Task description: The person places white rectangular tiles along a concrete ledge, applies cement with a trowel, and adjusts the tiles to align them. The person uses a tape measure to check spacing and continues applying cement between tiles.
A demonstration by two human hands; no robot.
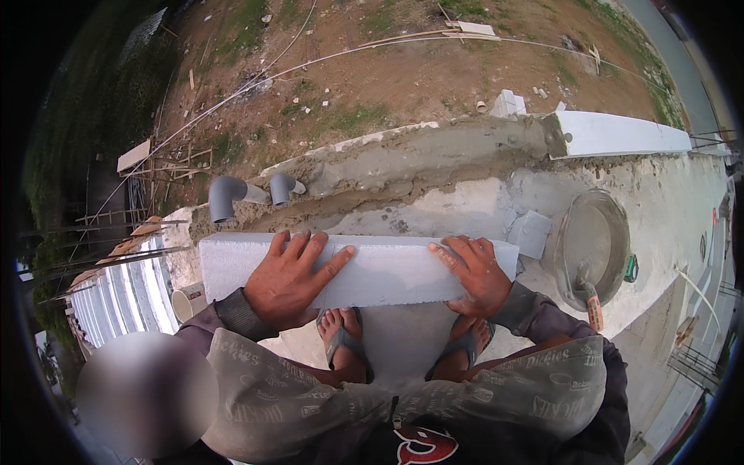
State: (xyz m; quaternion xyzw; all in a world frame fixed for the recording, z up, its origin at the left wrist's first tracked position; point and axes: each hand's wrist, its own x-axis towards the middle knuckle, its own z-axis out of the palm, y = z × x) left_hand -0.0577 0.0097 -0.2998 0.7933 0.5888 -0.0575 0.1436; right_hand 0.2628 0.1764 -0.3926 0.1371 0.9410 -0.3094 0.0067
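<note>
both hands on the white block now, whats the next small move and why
Probably ease the long white rectangular block forward toward the strip of wet-looking grey mortar: the left hand and right hand both hold it, and the mortar lies beyond it, uncovered, reaching the white block at the strip's right end.

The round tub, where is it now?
In the head view, the round tub is on the right, past the right hand and the long white block, between a small pale block and a green-and-black object.
</note>
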